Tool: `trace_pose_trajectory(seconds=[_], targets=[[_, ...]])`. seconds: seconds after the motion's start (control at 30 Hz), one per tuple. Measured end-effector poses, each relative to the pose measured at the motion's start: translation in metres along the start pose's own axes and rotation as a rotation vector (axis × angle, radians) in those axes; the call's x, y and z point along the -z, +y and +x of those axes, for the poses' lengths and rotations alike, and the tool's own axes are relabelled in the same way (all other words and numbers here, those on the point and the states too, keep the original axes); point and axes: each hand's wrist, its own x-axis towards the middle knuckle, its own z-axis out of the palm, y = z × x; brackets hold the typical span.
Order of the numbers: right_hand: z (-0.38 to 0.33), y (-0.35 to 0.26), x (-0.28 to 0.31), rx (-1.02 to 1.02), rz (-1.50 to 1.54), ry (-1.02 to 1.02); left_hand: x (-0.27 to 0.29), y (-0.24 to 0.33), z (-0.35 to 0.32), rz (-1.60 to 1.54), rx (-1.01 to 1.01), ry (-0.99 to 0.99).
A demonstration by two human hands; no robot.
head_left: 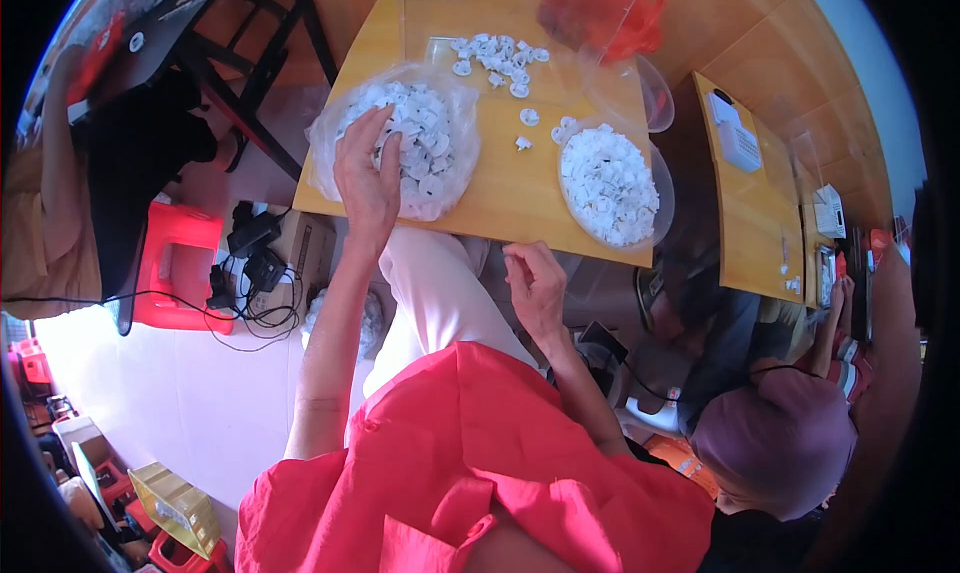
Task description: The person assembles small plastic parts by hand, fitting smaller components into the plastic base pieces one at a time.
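My left hand (367, 178) is over a clear plastic bag (458, 113) heaped with small white plastic parts (430, 158). Its thumb and fingers are apart, and no part shows between them. In front of the table's near edge, my right hand (538, 288) is closed with its fingers curled together. Whatever it may hold is hidden. To the right, a clear round bowl (664, 195) is piled high with white parts (607, 183). Loose white round parts (503, 58) lie scattered at the back of the yellow wooden table (500, 188), with a few nearer the bowl.
A red plastic bag (610, 18) and another clear tub (655, 98) are at the table's back right. Left of the table are a red stool (180, 263) and a cardboard box with cables (265, 263). People sit at both sides, beside a black table (175, 23) and another yellow table (755, 208).
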Motion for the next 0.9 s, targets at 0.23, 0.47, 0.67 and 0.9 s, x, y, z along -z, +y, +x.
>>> trace_pose_trajectory(seconds=[0.23, 0.47, 0.67, 0.9], targets=[[0.064, 0.019, -0.003, 0.029, -0.218, 0.111, -0.001, 0.032, -0.065, -0.183, 0.024, -0.026], [0.145, 0.048, -0.044, -0.093, -0.641, 0.167, -0.009, 0.049, -0.149, -0.429, 0.381, -0.326], [0.136, 0.067, -0.045, 0.055, -0.700, 0.070, -0.005, 0.038, -0.147, -0.532, 0.478, -0.393], [0.064, -0.013, -0.028, 0.080, 0.035, 0.105, 0.001, 0.020, -0.127, -0.993, 1.022, -0.441]])
